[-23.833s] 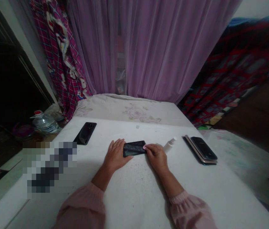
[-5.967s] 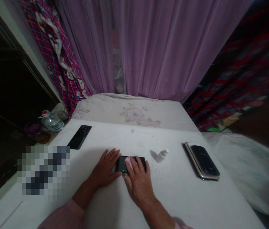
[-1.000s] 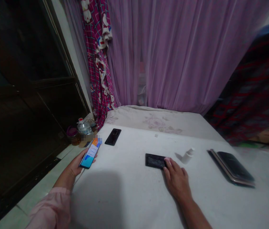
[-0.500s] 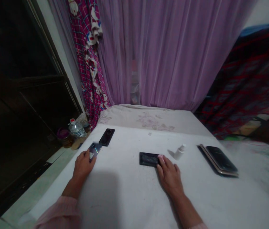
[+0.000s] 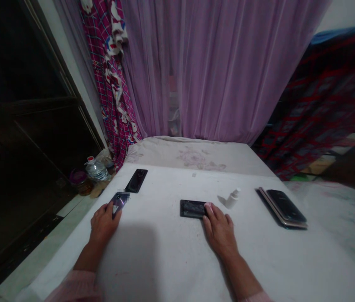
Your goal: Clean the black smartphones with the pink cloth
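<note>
My left hand (image 5: 104, 222) is closed around the lower end of a shiny bluish-purple phone (image 5: 120, 201), back side up, at the left of the white-covered surface. Just beyond it lies a black phone (image 5: 137, 181) with a round camera bump. My right hand (image 5: 223, 233) grips the right end of a dark phone (image 5: 192, 209) lying flat in the middle. Something pale pink shows at its fingertips, too small to make out. A small white spray bottle (image 5: 234, 198) stands just beyond the right hand.
At the right lies a stack of dark phones or tablets (image 5: 286, 207). A tiny pale square (image 5: 194, 175) rests near the far edge of the white cloth (image 5: 177, 260). Purple curtains (image 5: 221, 75) hang behind. On the floor at left stand a water bottle (image 5: 97, 170) and a purple-lidded jar (image 5: 81, 182).
The whole view has shifted slightly, so things sit a little further left. Both hands keep hold of their phones. The sheen on the left phone has turned from bluish to purple.
</note>
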A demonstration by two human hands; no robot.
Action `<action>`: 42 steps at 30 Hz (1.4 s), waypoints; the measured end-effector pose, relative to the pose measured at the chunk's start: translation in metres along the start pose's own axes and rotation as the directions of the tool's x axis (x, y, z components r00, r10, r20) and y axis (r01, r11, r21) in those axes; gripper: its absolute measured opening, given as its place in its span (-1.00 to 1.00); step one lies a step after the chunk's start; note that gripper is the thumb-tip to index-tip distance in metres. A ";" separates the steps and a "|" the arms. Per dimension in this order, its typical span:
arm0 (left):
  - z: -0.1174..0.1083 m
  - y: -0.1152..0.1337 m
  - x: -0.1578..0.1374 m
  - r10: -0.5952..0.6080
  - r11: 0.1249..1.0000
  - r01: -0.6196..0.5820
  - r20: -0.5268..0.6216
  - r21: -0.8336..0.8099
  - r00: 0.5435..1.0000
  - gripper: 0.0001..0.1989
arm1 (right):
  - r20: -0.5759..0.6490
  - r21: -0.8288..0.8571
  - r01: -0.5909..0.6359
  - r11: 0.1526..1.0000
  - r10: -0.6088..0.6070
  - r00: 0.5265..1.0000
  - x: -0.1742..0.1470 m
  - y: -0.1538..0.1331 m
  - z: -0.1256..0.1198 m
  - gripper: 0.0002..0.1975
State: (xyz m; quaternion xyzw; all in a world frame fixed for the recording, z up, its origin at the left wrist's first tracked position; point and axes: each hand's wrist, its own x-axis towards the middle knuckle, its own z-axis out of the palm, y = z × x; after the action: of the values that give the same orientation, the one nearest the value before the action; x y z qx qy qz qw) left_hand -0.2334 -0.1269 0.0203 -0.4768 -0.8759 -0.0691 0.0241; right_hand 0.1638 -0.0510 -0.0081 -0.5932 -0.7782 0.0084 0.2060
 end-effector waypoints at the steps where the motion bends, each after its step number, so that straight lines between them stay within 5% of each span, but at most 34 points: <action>1: -0.002 0.001 0.000 -0.009 1.000 0.009 0.013 0.002 1.000 -0.45 | -0.004 0.002 0.000 1.000 0.000 1.000 0.000 0.000 0.000 -0.53; 4: -0.002 0.018 -0.001 0.022 1.000 -0.022 -0.033 -0.011 0.999 -0.40 | -0.017 0.010 0.001 1.000 -0.001 1.000 0.000 0.000 0.001 -0.54; 8: 0.015 0.076 -0.011 0.282 0.944 -0.288 -0.059 -0.165 0.958 -0.35 | -0.017 0.014 0.008 1.000 -0.008 1.000 0.000 0.000 0.001 -0.54; 12: 0.036 0.149 -0.023 0.676 0.696 -0.634 0.009 -0.337 0.737 -0.18 | -0.010 0.009 0.003 1.000 -0.002 1.000 0.000 -0.001 -0.001 -0.54; 16: 0.042 0.190 -0.020 0.764 0.609 -0.684 0.064 -0.401 0.642 -0.15 | -0.008 0.007 0.005 1.000 -0.005 1.000 -0.001 -0.001 0.000 -0.54; 24: 0.053 0.195 -0.012 0.769 0.580 -0.701 -0.004 -0.415 0.639 -0.25 | 0.025 -0.030 0.024 0.999 -0.023 0.999 -0.003 0.002 0.001 -0.53; 33: 0.048 0.200 -0.017 0.751 0.618 -0.698 0.010 -0.362 0.660 -0.32 | 0.026 -0.048 -0.015 0.999 0.016 1.000 0.028 -0.005 0.008 -0.55; 42: 0.041 0.203 -0.021 0.727 0.662 -0.677 0.056 -0.322 0.684 -0.35 | 0.015 -0.071 0.048 0.996 -0.047 0.999 -0.018 -0.005 0.005 -0.50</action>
State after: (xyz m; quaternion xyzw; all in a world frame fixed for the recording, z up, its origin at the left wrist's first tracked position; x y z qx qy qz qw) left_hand -0.0509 -0.0293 -0.0027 -0.7811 -0.6026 -0.1320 -0.0967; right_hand 0.1609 -0.0680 -0.0167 -0.5814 -0.7932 -0.0202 0.1797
